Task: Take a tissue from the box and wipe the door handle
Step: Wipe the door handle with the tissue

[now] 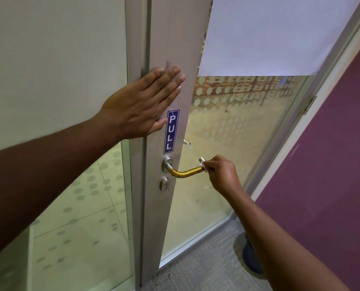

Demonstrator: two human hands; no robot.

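The door handle (185, 172) is a curved lever, gold along the bar with silver ends, on the grey frame of a glass door (227, 143). My right hand (222, 174) pinches a small white tissue (204, 165) against the outer end of the handle. Only a corner of the tissue shows between my fingers. My left hand (141, 106) lies flat, fingers spread, against the door frame above a blue PULL sticker (171, 131). No tissue box is in view.
A keyhole cylinder (164, 184) sits under the handle. The door stands partly ajar toward me over grey carpet (206, 263). A purple wall (326, 164) runs along the right. My dark shoe (252, 257) is on the floor below my right arm.
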